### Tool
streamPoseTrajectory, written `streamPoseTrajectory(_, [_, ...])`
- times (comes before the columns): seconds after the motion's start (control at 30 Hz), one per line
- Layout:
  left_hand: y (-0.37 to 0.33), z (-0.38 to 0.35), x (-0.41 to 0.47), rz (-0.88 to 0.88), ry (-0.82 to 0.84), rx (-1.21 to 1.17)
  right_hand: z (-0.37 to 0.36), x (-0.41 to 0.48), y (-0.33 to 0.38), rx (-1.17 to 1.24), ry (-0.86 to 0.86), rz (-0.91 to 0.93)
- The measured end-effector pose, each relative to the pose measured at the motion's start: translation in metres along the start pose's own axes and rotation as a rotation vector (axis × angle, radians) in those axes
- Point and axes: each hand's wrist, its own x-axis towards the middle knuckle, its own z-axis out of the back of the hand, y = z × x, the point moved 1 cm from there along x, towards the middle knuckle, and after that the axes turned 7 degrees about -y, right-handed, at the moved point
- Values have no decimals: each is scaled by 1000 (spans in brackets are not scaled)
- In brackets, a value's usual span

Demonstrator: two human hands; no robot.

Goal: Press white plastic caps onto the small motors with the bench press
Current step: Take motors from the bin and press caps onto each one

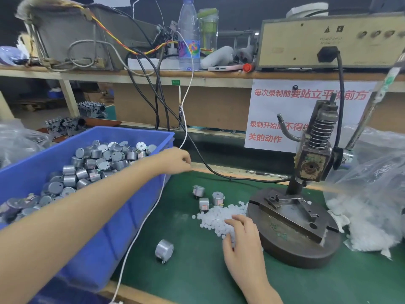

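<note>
Blue plastic forms the deep rectangular bin (131, 131) at the left of the bench. It is heaped with small motors (98, 159), short metal cylinders with dull silver cans and flat round ends. Beside the bin lies a green mat (197, 275), matte and faintly scuffed. On it three more motors (218, 197) stand close together, and a fourth motor (164, 250) lies tipped on its side nearer the person. Just right of the three, a loose pile of white caps (215, 217), tiny translucent plastic discs, spreads up against the round base (291, 253) of the bench press (310, 165). The press is a heavy, dark, worn iron tool with a slotted plate on its base, a coiled spring (320, 133) round its ram and a long lever (372, 106) slanting up to the right. The person's right hand (241, 235) rests on the near edge of the cap pile, fingers spread and lightly bent, the tips touching caps without closing on any. The left hand (173, 160) reaches across the bin's right rim with its fingers curled downward; whether they hold anything cannot be told. At the far right a crinkled clear plastic bag (372, 172) sags onto the mat with a mass of white pieces in its bottom. A thin white cable (186, 106) drops from the wooden shelf (153, 74) and runs down past the bin's right wall. On the shelf stand a clear water bottle (189, 36) and a beige metal box (306, 47).
</note>
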Motion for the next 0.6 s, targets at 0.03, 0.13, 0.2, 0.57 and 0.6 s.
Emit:
streamPoseTrajectory(0.03, [10,10,-4,10,-79,-19,1,-3,12,13,-26,133])
streamPoseTrajectory(0.13, [49,27,-16,66,-305,-17,-18,-26,62,-9,273,501])
streamPoseTrajectory(0.2, [76,32,-22,147,-432,0,-41,-40,86,-148,455,603])
streamPoseTrajectory(0.57, [175,-17,-31,512,209,136,-75,7,66,-71,464,346])
streamPoseTrajectory(0.6, [173,-19,-30,507,229,143,-75,14,60,-79,421,314])
